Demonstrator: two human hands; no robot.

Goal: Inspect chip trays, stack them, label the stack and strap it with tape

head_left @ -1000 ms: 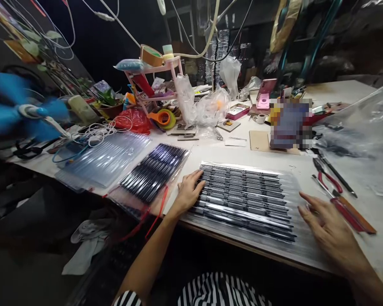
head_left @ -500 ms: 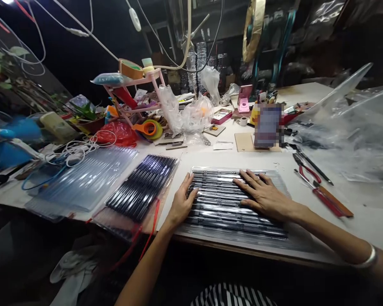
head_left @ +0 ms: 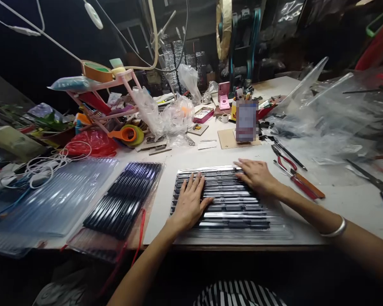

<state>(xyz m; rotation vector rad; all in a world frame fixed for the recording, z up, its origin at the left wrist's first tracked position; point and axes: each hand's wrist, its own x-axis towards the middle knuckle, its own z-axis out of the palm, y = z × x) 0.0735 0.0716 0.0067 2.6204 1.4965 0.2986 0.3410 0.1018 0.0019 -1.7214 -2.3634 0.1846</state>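
Note:
A ribbed clear plastic tray [head_left: 277, 231] lies near the table's front edge, with rows of black and silver strips [head_left: 223, 207] on it. My left hand [head_left: 190, 204] rests flat on the left part of the strips, fingers spread. At their upper right corner lies my right hand [head_left: 257, 176], its fingers stretched out over the strip ends. Neither hand grips anything. To the left, a bundle of glossy black strips [head_left: 124, 197] lies on a clear sheet, and farther left is a stack of clear ribbed plastic trays [head_left: 60, 195].
Red-handled pliers [head_left: 285, 159], a red tool [head_left: 306, 187] and scissors [head_left: 370, 178] lie at right, below heaped clear plastic bags [head_left: 335, 123]. Behind stand a blurred-out device [head_left: 246, 121], a tape roll [head_left: 224, 118] and a pink rack [head_left: 115, 85].
My left hand has moved inward onto the strips from their left edge. My right hand has drawn back toward the upper right corner. The view has shifted to the right.

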